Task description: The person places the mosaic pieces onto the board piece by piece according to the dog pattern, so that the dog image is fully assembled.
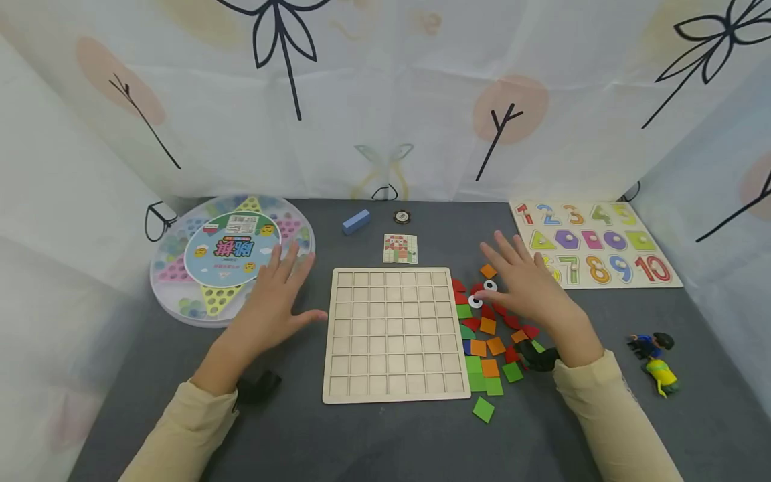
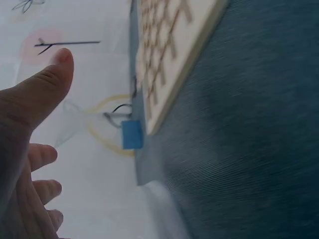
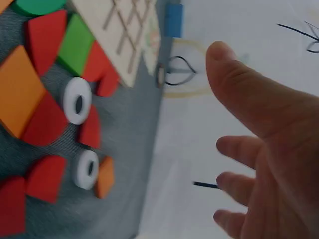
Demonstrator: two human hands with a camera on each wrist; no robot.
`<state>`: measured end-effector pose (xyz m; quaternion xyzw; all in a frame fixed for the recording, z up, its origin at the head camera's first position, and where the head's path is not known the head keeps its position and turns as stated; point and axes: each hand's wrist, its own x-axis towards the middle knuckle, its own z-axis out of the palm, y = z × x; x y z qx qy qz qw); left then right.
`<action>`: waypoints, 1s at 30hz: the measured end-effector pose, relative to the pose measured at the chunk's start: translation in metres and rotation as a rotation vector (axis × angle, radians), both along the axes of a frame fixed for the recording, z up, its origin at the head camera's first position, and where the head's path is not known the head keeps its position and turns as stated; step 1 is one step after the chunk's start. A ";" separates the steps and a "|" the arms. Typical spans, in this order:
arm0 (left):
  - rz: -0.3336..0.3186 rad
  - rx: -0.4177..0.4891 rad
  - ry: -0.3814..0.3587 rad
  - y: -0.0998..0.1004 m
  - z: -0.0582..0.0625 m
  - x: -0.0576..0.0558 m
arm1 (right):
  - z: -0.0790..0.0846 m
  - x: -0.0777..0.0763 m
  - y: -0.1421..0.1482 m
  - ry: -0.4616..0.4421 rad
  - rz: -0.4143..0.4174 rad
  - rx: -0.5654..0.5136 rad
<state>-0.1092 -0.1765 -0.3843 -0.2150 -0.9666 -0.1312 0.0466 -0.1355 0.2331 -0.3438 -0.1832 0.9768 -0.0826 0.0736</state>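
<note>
A wooden grid board (image 1: 397,335) with bare square cells lies between the two hands. My left hand (image 1: 274,294), fingers spread, hovers between that board and the round game box, its thumb tip close to the board's left edge. Over the loose pieces on the right, my right hand (image 1: 533,281) is spread as well, holding nothing. Beneath it lie red quarter-round pieces (image 3: 47,119), orange squares (image 1: 488,326), green squares (image 1: 484,410) and two white ring-shaped eye pieces (image 3: 77,101). Both wrist views show the thumb and fingers apart with nothing between them.
The round game box (image 1: 175,294) stands at the back left. Behind the board lie a pattern card (image 1: 400,248), a blue block (image 1: 356,221) and a small round dial (image 1: 401,216). A number puzzle board (image 1: 593,281) is at the back right, with two toy figures (image 1: 661,375) nearer.
</note>
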 end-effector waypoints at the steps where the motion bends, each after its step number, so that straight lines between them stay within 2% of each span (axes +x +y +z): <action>1: -0.023 0.013 -0.010 0.001 -0.004 0.001 | -0.004 -0.003 -0.003 -0.004 0.018 -0.006; 4: -0.093 0.063 -0.056 0.004 -0.015 0.006 | -0.015 -0.013 -0.010 0.010 0.073 -0.005; 7: -0.133 0.125 -0.136 0.006 -0.025 0.011 | -0.025 -0.021 -0.017 0.054 0.122 0.010; 12: -0.143 0.210 -0.278 0.007 -0.033 0.019 | -0.038 -0.030 -0.025 0.125 0.158 0.040; 17: -0.151 0.239 -0.382 0.006 -0.039 0.023 | -0.047 -0.035 -0.029 0.112 0.129 0.074; 21: -0.147 0.238 -0.408 0.007 -0.043 0.024 | -0.052 -0.037 -0.031 0.060 0.095 0.050; 30: -0.134 0.250 -0.370 0.009 -0.047 0.023 | -0.049 -0.045 -0.036 -0.005 0.041 0.034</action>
